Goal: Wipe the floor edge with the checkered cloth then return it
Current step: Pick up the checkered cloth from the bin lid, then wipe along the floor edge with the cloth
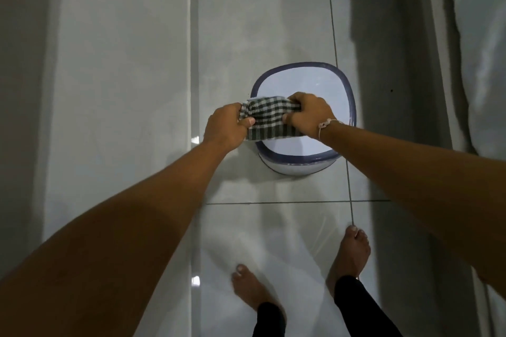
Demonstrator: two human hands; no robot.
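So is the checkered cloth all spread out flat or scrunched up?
Scrunched up. The checkered cloth is bunched between the left hand and right hand, each gripping one end, above the basin.

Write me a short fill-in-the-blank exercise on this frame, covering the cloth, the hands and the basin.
1. The checkered cloth is gripped by ____ hands at once.
2. The cloth is held above a white basin whose rim is coloured ____.
3. A thin string bracelet sits on the ____ wrist.
4. The basin stands on a glossy ____ floor.

Missing words: both; blue; right; tiled

The left hand and right hand hold opposite ends.
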